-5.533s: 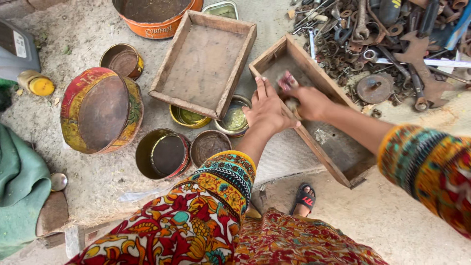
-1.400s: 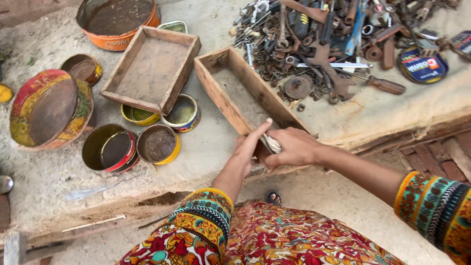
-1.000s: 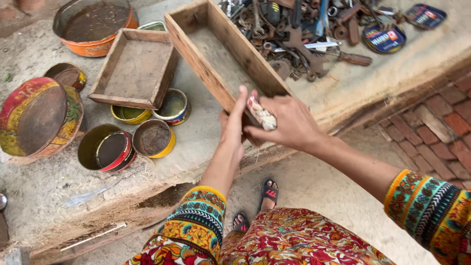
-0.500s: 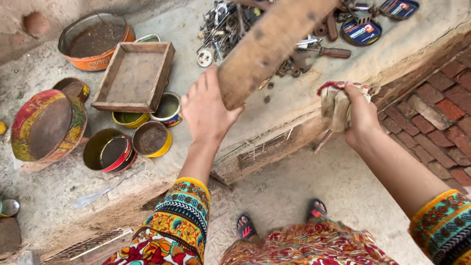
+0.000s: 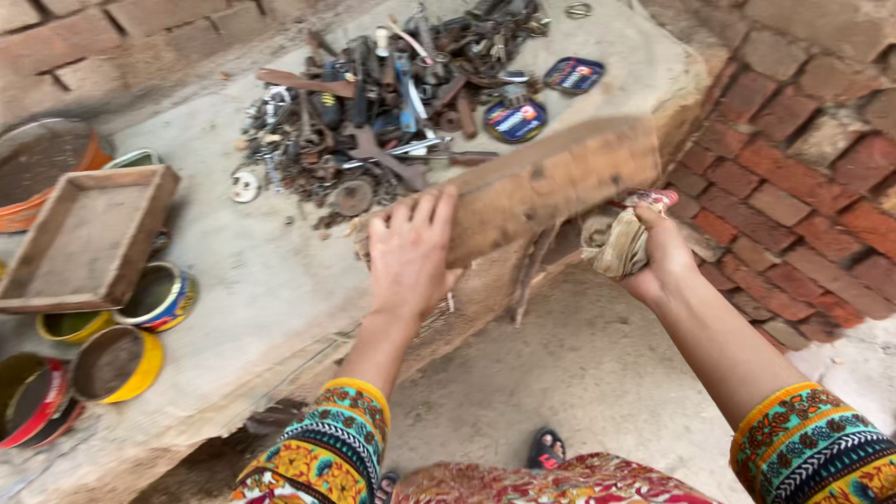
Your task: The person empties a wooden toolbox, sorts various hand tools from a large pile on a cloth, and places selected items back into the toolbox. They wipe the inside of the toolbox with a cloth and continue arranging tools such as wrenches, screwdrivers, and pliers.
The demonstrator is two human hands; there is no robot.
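Head view, looking down: nearest are the patterned sleeves and a sandalled foot (image 5: 546,448) on the bare ground below the ledge. Above them, the left hand (image 5: 409,252) grips the near end of a long wooden box (image 5: 546,182), fingers wrapped over its top, so the box is lifted and tilted off the front edge of the stone ledge (image 5: 271,280); the box is motion-blurred. Its long axis runs from that hand up and to the right, toward the ledge's right corner and the brick wall (image 5: 803,159), with the far end free. The right hand (image 5: 663,257) is clenched round a crumpled rag (image 5: 616,245), just below and beside the box's far half, not clearly touching it; so the left hand carries the box and the right is nearer its free end. Open room lies under the box, over the ground between ledge and wall. Further back on the ledge, a square wooden tray (image 5: 89,233) sits at the left edge with round tins (image 5: 117,359) near the front-left corner, and a heap of rusty metal parts (image 5: 383,121) fills the far middle, well apart from both hands.
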